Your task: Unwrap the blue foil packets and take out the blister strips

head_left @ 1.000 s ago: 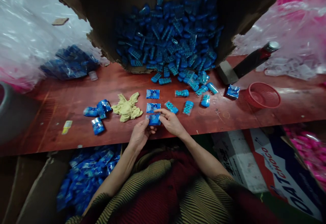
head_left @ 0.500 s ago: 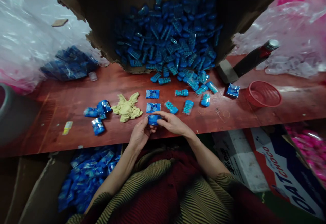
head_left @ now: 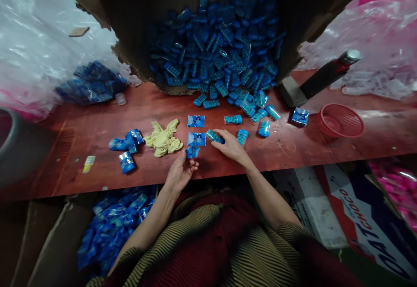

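Note:
My left hand [head_left: 180, 169] pinches a small blue printed wrapper sleeve [head_left: 192, 152] between thumb and fingers, just above the table's near edge. My right hand [head_left: 230, 147] is closed round a small clear bottle of blue candy balls [head_left: 214, 136], its thumb on the near side and fingers on the far side. Two flat blue wrappers [head_left: 196, 121] lie in a column beyond my left hand. More candy bottles [head_left: 242, 137] rest to the right of my right hand. A crumpled yellow cloth glove [head_left: 163, 138] is left of the wrappers.
A torn cardboard box [head_left: 130, 67] spills many blue bottles onto the red table [head_left: 176, 171]. Wrapped blue packs [head_left: 126, 162] sit at left. On the right are a red basket [head_left: 340, 121] and a dark-handled tool [head_left: 325, 78]. Below the table edge lies a heap of blue packs [head_left: 107, 230].
My right hand has left the wrapper sleeve and moved right onto a candy bottle, which has shifted slightly left. My left hand keeps the sleeve, which is now tilted.

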Available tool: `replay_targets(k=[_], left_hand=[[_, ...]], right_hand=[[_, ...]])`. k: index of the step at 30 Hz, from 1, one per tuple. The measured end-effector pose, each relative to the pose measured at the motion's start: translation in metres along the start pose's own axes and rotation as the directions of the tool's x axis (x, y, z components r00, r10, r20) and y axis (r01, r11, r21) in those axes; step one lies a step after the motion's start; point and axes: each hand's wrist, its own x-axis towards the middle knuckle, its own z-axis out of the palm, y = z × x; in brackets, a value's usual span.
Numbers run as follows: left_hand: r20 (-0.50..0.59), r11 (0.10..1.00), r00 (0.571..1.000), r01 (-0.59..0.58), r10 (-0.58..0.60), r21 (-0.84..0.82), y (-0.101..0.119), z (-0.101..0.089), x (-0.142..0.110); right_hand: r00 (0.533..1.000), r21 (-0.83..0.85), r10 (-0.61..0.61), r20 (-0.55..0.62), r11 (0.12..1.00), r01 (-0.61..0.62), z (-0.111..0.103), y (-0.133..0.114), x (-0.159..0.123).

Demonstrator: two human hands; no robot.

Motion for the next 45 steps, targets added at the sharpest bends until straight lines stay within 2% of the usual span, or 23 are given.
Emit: replay_targets(k=[2,3,6,11,17,27,37,45], left_hand=[[-0.015,1.000,1.000,-0.013,0.013,0.005,-0.001,0.000,0.002],[-0.014,1.000,1.000,-0.019,0.020,0.007,-0.001,0.000,0.003],[0.010,0.999,0.999,-0.037,0.037,0.020,-0.002,0.000,0.004],[0.076,0.995,0.994,-0.087,0.084,0.038,-0.005,-0.004,0.005],[0.099,0.993,0.989,-0.113,0.109,0.039,-0.006,-0.007,0.005],[0.141,0.984,0.979,-0.159,0.147,0.078,-0.004,-0.011,0.003],[0.143,0.981,0.975,-0.183,0.172,0.069,-0.002,-0.009,0.003],[0.174,0.952,0.945,-0.293,0.276,0.083,0.001,-0.011,0.003]], right_hand=[[0.990,0.367,-0.089,0.109,0.929,0.043,-0.007,0.001,-0.005],[0.975,0.482,-0.138,0.174,0.875,0.038,-0.011,0.001,-0.007],[0.926,0.588,-0.224,0.304,0.809,0.003,-0.018,-0.001,-0.014],[0.920,0.541,-0.245,0.306,0.840,0.043,-0.019,-0.003,-0.015],[0.918,0.439,-0.255,0.303,0.892,0.103,-0.021,-0.007,-0.018],[0.945,0.249,-0.260,0.199,0.946,0.208,-0.019,-0.021,-0.025],[0.941,0.191,-0.310,0.137,0.940,0.282,-0.013,-0.023,-0.028],[0.958,0.234,-0.266,0.109,0.943,0.236,-0.013,-0.026,-0.029]])
